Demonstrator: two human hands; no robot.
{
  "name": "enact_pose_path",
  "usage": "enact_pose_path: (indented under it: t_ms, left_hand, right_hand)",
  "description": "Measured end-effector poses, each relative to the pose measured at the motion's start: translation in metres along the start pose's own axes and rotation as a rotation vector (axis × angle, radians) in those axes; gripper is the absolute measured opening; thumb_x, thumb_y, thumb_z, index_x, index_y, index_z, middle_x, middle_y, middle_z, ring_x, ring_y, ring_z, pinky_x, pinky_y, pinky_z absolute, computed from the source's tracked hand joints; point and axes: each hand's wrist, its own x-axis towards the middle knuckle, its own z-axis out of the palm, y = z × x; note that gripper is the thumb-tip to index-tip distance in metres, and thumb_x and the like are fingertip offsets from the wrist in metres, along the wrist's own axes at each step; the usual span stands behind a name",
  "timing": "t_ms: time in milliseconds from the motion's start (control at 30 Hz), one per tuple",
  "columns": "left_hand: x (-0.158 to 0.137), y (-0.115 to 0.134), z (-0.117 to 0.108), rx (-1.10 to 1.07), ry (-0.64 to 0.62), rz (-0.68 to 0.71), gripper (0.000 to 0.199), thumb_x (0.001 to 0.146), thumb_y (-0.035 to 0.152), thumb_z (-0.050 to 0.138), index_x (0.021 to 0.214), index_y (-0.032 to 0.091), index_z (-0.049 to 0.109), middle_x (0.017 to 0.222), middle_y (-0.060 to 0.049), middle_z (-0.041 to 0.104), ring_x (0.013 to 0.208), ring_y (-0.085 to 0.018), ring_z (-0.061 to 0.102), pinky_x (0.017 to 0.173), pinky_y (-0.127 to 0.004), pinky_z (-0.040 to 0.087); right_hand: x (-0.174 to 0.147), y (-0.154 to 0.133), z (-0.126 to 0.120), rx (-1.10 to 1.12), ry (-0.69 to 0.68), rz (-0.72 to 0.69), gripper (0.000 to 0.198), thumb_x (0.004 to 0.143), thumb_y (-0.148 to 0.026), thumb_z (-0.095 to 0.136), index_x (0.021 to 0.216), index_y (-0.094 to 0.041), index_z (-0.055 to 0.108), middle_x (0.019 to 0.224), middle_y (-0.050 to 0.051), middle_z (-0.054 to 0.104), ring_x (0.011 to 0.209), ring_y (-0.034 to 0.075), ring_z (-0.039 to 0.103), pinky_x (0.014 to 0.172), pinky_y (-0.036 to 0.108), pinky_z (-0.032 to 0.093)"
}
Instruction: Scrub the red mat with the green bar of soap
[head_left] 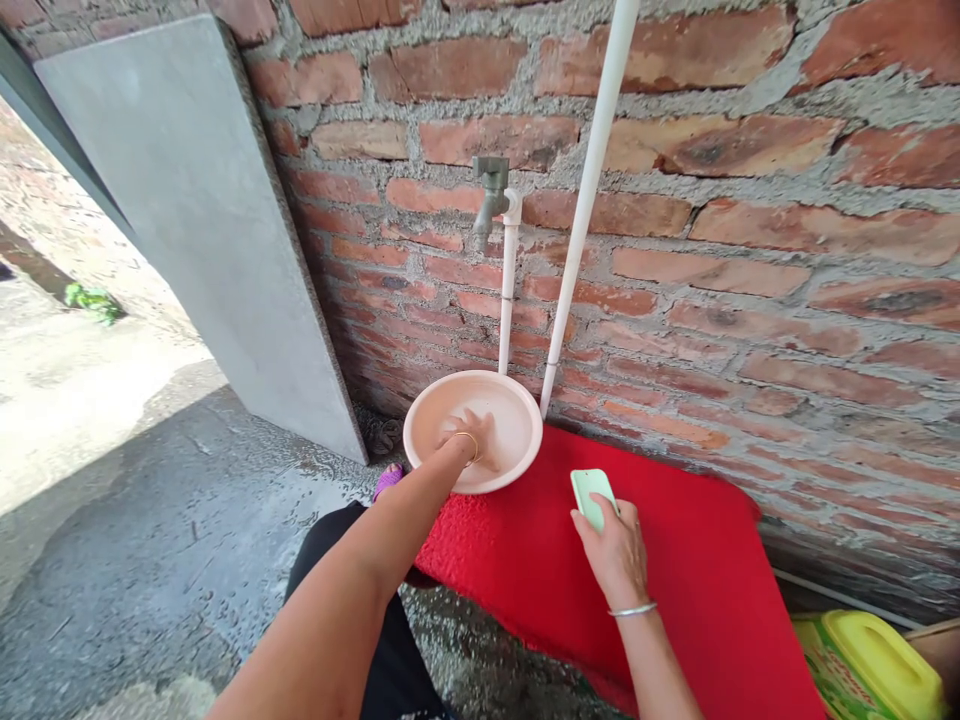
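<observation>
My left hand [471, 438] is down in the water of a pale pink basin [411, 455], fingers spread, grasping nothing that I can see. A thin gold bracelet circles that wrist. In my right hand [619, 550] is a flat, pale green scrub brush [587, 488] with rounded corners and a small hole near its far end; its underside is hidden. The brush rests on or just over a red cloth [697, 590] spread across a low surface. The basin stands at the cloth's far left corner.
A metal tap [491, 205] juts from the brick wall [720, 240] above the basin, beside white pipes [581, 230]. To the left leans a grey slab [202, 220] over wet concrete [157, 570]. A yellow-lidded container [874, 665] sits at lower right.
</observation>
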Motion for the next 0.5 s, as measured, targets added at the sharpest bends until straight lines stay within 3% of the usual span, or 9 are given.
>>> enact_pose_path:
  t_ms: [133, 367, 500]
  left_hand:
    - [0.001, -0.004, 0.001, -0.021, 0.015, 0.023, 0.123, 0.059, 0.072, 0.074, 0.157, 0.044, 0.006, 0.168, -0.007, -0.005, 0.145, -0.056, 0.001, 0.092, -0.078, 0.040]
    - [0.003, -0.002, 0.001, -0.055, 0.013, 0.030, 0.122, 0.059, 0.069, 0.075, 0.157, 0.043, 0.008, 0.168, -0.006, -0.007, 0.144, -0.058, -0.001, 0.089, -0.080, 0.039]
    - [-0.002, -0.001, -0.001, -0.076, 0.019, 0.010, 0.123, 0.056, 0.068, 0.078, 0.157, 0.044, 0.011, 0.168, -0.005, -0.003, 0.145, -0.057, 0.000, 0.091, -0.079, 0.039]
  right_hand:
    - [0.011, -0.033, 0.014, 0.033, -0.096, -0.091, 0.034, 0.085, -0.036, 0.060, 0.116, -0.023, 0.069, 0.102, 0.008, 0.054, 0.090, 0.022, 0.058, 0.084, 0.034, 0.048]
    - [0.013, 0.029, -0.004, -0.102, -0.012, 0.239, 0.046, 0.087, -0.052, 0.054, 0.119, -0.023, 0.068, 0.096, 0.009, 0.055, 0.087, 0.026, 0.058, 0.073, 0.037, 0.048]
    - [0.020, 0.004, 0.006, -0.028, -0.017, 0.112, 0.042, 0.086, -0.049, 0.058, 0.117, -0.023, 0.068, 0.101, 0.008, 0.055, 0.093, 0.024, 0.059, 0.077, 0.034, 0.049]
